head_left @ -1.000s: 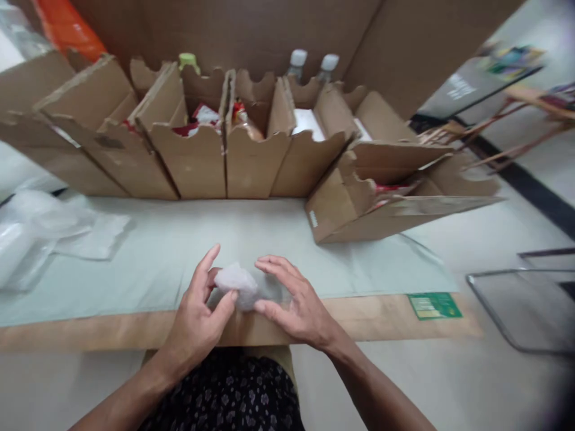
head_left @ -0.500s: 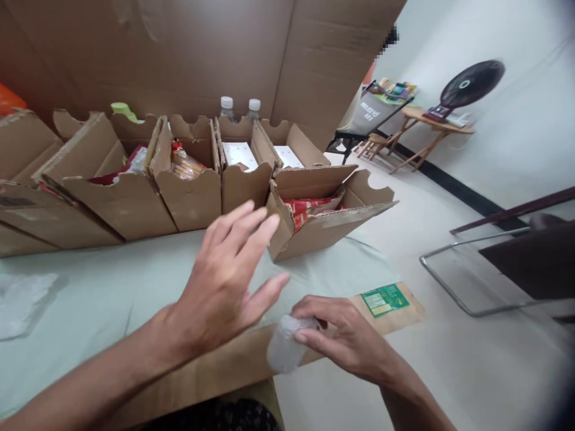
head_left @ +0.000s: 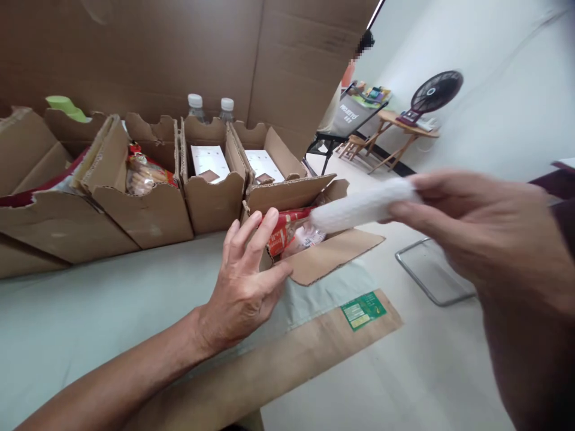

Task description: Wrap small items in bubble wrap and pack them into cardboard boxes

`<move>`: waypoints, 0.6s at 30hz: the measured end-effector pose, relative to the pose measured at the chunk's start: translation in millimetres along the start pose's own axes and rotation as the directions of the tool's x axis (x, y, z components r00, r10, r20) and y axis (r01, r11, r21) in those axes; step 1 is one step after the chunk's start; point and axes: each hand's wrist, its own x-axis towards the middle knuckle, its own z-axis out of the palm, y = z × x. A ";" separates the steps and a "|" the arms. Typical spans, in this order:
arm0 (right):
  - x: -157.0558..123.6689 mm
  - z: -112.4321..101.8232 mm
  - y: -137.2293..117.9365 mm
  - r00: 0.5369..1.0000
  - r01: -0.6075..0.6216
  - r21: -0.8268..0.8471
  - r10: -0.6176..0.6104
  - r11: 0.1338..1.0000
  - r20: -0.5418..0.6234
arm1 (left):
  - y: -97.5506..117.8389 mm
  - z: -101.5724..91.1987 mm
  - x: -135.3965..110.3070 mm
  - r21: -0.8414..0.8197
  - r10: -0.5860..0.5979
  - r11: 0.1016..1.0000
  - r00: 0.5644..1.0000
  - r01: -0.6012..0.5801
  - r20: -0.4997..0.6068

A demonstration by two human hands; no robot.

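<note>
My right hand (head_left: pixel 485 227) pinches one end of a white roll (head_left: pixel 359 206), cylinder-shaped and blurred by motion; I cannot make out its material. The roll's other end reaches over the mouth of a small cardboard box (head_left: pixel 339 257) standing askew at the table's right end. Inside this box lie a red printed packet (head_left: pixel 281 236) and a white plastic-wrapped item (head_left: pixel 309 234). At the box's near left corner is my left hand (head_left: pixel 245 272), its fingers stretched and apart, the fingertips and thumb against the cardboard rim and front flap.
Behind stands a row of open cardboard boxes (head_left: pixel 211 206) with packets and white cartons. Two white-capped bottles (head_left: pixel 195 105) rise behind them, before a tall cardboard panel (head_left: pixel 179 54). A folding chair (head_left: pixel 354 117), a fan (head_left: pixel 435 93) and a metal frame (head_left: pixel 431 287) are farther right.
My right hand has risen rightward and forward, carrying the white roll from the table's front edge to the box. My left hand has come to the box's corner; its front flap now leans outward.
</note>
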 end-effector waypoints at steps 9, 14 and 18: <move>50.1 106.5 -8.0 0.651 0.229 -0.148 -0.038 0.962 0.759 | -7.7 9.3 -7.1 -0.052 -0.016 0.999 0.999 0.013 -0.046; 44.8 127.1 -4.6 0.627 0.410 -0.319 -0.010 0.854 0.779 | -5.9 7.9 -5.9 -0.033 -0.014 0.999 0.999 0.013 -0.036; 32.8 81.9 -7.4 0.787 0.333 -0.221 -0.141 0.917 0.601 | -0.6 -0.4 -13.7 -0.033 -0.082 0.996 0.996 0.081 -0.031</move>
